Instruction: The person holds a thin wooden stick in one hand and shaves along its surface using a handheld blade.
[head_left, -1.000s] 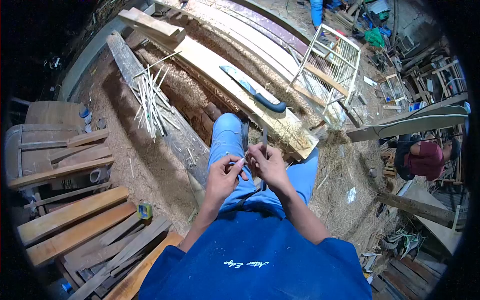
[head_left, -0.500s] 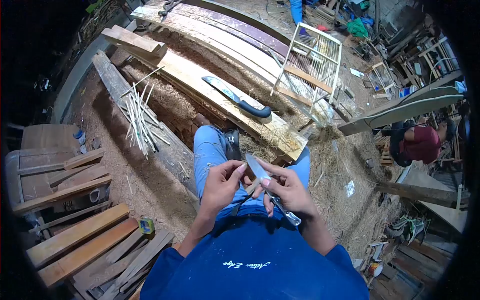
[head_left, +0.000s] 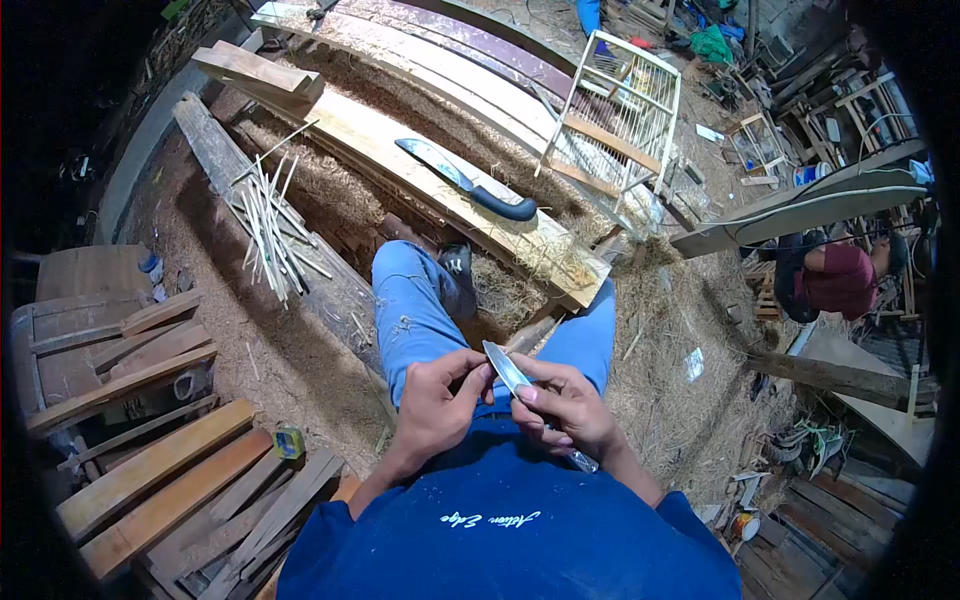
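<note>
Small knife in my right hand, lower middle of the frame.
My right hand (head_left: 578,410) is clamped on the small knife (head_left: 507,368), its blade pointing up and left. My left hand (head_left: 438,402) is just beside the blade, thumb and forefinger close; I cannot tell whether they pinch anything. Above, a large knife (head_left: 450,172) lies on a pale plank (head_left: 365,130). Thin sticks (head_left: 270,235) rest in a loose pile on a weathered board (head_left: 208,130) at upper left; a barred frame (head_left: 612,143) stands at upper right.
</note>
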